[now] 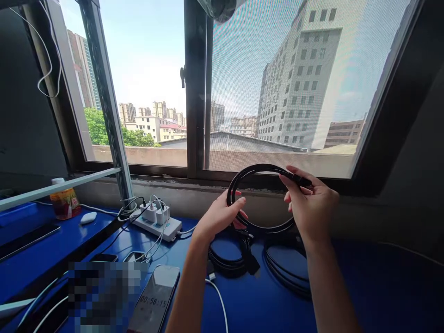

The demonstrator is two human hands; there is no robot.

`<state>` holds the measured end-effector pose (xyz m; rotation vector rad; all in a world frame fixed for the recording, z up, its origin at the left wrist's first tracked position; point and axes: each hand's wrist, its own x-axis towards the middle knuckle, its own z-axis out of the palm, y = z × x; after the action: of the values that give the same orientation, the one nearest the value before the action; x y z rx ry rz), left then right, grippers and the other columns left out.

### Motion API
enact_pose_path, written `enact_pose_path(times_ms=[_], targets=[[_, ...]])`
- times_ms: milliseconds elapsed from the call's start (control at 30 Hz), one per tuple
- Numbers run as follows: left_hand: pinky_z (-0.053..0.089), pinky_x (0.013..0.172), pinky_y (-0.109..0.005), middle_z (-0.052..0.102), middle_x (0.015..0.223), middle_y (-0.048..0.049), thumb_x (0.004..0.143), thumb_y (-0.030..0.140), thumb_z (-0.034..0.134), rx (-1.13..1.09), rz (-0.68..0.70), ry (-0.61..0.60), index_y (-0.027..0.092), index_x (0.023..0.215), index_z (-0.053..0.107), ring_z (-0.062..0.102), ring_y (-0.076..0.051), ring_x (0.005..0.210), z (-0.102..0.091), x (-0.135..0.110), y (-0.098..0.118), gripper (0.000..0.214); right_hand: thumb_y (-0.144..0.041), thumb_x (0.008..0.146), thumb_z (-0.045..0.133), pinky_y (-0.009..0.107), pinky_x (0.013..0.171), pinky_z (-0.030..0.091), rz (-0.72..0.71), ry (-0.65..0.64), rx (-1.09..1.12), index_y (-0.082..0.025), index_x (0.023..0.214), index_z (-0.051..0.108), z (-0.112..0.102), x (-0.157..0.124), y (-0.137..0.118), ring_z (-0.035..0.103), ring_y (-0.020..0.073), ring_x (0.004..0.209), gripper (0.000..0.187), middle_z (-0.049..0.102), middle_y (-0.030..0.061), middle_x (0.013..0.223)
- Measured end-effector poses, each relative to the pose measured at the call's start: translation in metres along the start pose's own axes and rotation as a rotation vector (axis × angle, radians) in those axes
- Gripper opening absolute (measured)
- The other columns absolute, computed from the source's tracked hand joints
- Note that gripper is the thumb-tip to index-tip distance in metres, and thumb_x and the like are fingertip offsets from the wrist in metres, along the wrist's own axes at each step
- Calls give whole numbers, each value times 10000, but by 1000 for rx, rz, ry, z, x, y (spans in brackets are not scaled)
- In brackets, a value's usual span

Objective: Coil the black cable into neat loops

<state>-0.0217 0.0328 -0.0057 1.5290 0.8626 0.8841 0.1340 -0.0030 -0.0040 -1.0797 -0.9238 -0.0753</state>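
A black cable [258, 169] is wound into a loop and held up above the blue table, in front of the window. My left hand [222, 210] grips the loop's left side, with the thumb over the strands. On the right, my right hand [310, 199] pinches the cable near its dark connector end [301, 179]. Below the raised loop, one coiled black cable [229, 266] with a chunky plug lies on the table. Another black coil [282, 273] rests to its right, partly behind my right forearm.
A white power strip [156, 224] with chargers plugged in stands at the left. Near my left forearm lies a phone [156, 296] showing a timer. A white cable [220, 296], a bottle [65, 201] and a metal shelf post [107, 101] are also around.
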Motion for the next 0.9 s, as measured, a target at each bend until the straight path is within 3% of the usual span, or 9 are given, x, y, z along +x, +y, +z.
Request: enact_pose_path(times_ms=[233,400,567,700,800,900], targets=[[417,384,-208,603,454,-12,893,288,522,129,25,67,202,803,537,606,-187,392,-6,-2,-5,126,-626,561,716,199,286,291,51,-55,4,-114,923,741,2,-3,-9,381,94,269,627,479,-26,381],[382,336,-205,558,386,10,874,296,554,92,50,71,193,831,540,592,-205,355,-7,0,-5,113,-620,568,693,213,327,377,45,-63,-37,-125,886,740,0,0,-6,483,135,309,590,522,-1,401],[305,272,-170,465,358,87,919,241,507,70,99,155,192,791,497,465,-127,251,-9,2,-1,137,-723,568,654,256,367,439,34,-114,-131,-126,898,730,-1,3,1,572,181,392,686,606,43,515],[265,251,-162,417,356,111,905,266,553,120,172,273,172,819,556,405,-95,235,-13,9,-2,127,-484,703,694,287,570,539,33,-164,-261,-144,960,729,-1,3,-3,618,160,469,427,697,66,727],[241,262,-169,411,368,113,882,310,593,165,167,354,165,875,608,378,-85,232,-18,15,-8,146,-300,758,700,289,698,555,150,-250,-403,-160,1070,718,1,1,-9,649,155,547,342,690,36,709],[241,288,-185,397,366,106,870,339,607,201,114,391,153,914,646,383,-91,255,-24,22,-15,195,-259,785,699,227,557,539,314,-386,-520,-182,1184,680,3,-2,-11,645,138,569,407,703,56,848]])
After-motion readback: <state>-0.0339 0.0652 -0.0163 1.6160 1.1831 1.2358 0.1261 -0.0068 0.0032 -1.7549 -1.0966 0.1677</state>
